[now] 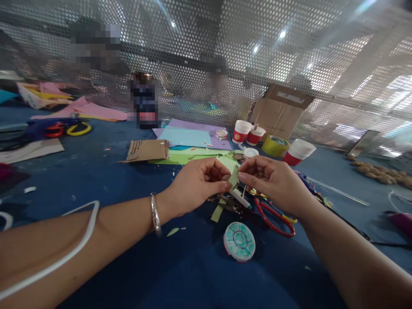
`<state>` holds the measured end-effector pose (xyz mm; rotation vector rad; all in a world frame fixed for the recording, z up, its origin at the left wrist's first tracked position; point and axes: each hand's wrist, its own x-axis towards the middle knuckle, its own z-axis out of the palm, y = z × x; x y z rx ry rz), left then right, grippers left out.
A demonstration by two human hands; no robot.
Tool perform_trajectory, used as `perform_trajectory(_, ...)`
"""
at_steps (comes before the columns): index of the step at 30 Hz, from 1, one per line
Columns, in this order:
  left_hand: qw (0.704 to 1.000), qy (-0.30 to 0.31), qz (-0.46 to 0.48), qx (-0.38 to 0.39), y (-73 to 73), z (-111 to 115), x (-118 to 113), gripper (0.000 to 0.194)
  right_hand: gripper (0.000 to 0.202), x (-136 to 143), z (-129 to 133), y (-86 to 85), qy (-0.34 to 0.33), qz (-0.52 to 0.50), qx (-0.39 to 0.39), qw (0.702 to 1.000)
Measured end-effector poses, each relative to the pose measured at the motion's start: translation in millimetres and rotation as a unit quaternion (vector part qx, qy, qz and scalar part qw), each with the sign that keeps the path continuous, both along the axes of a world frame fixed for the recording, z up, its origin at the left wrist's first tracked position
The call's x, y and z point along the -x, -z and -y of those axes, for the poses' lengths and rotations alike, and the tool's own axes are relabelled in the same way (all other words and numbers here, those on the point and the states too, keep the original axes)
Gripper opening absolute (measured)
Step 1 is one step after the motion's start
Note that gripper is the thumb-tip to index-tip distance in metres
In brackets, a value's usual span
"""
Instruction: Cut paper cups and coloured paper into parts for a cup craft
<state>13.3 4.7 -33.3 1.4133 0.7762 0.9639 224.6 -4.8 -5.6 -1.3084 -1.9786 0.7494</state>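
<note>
We see a green strip (234, 177) between the two hands, above the middle of the table (186, 274); the left hand (193, 182) has its thumb and finger nearly closed on one edge, and the right hand (273, 180) seems to pinch the opposite edge in the same manner; we judge that two pinches are used because the piece is small and soft, and one alone would let it bend. Both wrists are lifted from the table, with palms turned inward and the other fingers curled, probably so that they do not cover the strip; the forearms come from both sides. Below the strip lies a pen (240, 199), and nearer to us a disc (239, 241); the scissors (275, 221) rest beside the right hand, perhaps for easy reach.
</note>
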Motion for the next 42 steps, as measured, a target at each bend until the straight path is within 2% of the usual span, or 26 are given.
perform_trajectory(3,1.0,0.01,0.001,-0.011,-1.1,0,0,0.02,0.032,3,2,2.2,-0.008,-0.07,0.063,0.996)
perform_trajectory(6,1.0,0.013,0.001,-0.017,-1.2,0,1,0.02,0.043,5,4,2.1,0.015,-0.129,0.105,0.986)
perform_trajectory(10,1.0,0.015,0.002,-0.015,-0.9,1,1,0.02,0.039,9,6,2.1,0.023,-0.173,0.134,0.975)
perform_trajectory(15,1.0,0.02,-0.008,-0.011,-2.4,3,0,0.022,0.031,11,6,2.5,-0.008,-0.158,0.14,0.977)
perform_trajectory(22,0.999,-0.025,-0.021,0.002,-2.6,4,-1,0.026,0.034,11,7,0.7,-0.002,-0.152,0.131,0.98)
perform_trajectory(34,1.0,-0.018,-0.012,0.004,-3.3,4,-1,0.028,0.032,15,10,-0.8,-0.003,-0.155,0.15,0.976)
perform_trajectory(42,1.0,-0.016,-0.016,0.004,-0.4,5,-3,0.029,0.03,16,12,-1.7,-0.005,-0.139,0.13,0.982)
